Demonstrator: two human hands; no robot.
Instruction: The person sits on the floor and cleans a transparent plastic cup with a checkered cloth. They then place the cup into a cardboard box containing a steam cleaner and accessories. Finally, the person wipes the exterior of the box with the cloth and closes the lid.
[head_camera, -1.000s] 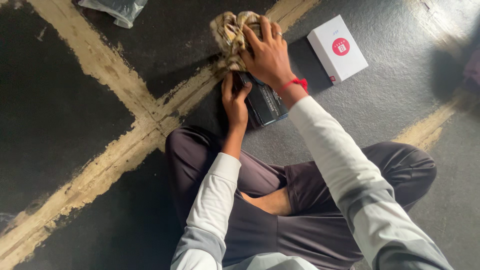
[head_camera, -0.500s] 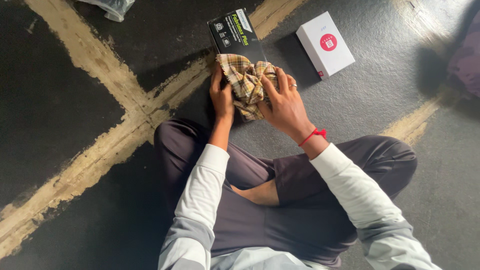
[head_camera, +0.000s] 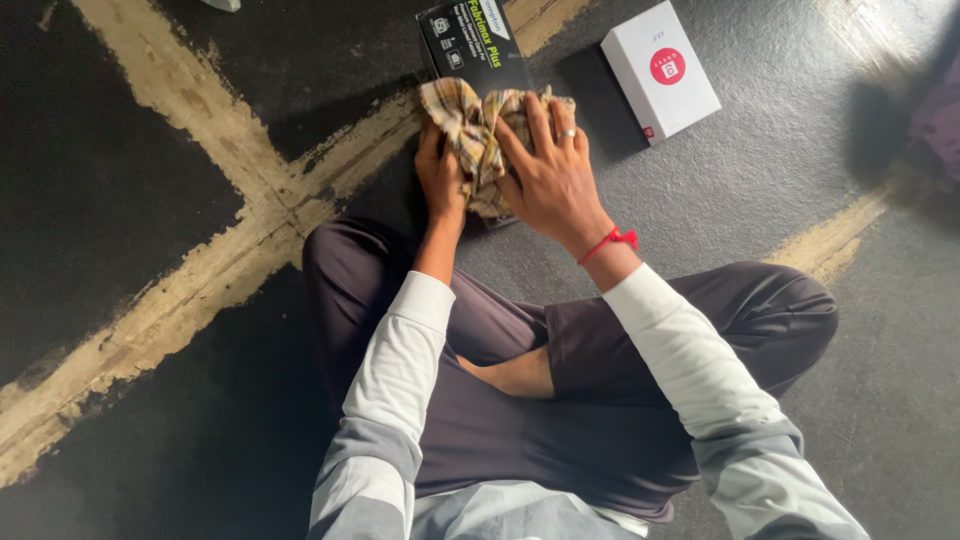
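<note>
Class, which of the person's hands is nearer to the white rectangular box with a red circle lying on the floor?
Right. The right hand presses the checked cloth just left of the white box; the left hand lies farther left.

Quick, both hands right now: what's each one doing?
Left hand: closed on the near left edge of the black box.
Right hand: fingers spread, pressing the checked cloth onto the box.

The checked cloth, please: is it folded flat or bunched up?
Bunched up: the checked cloth sits crumpled under the right hand on the black box.
</note>
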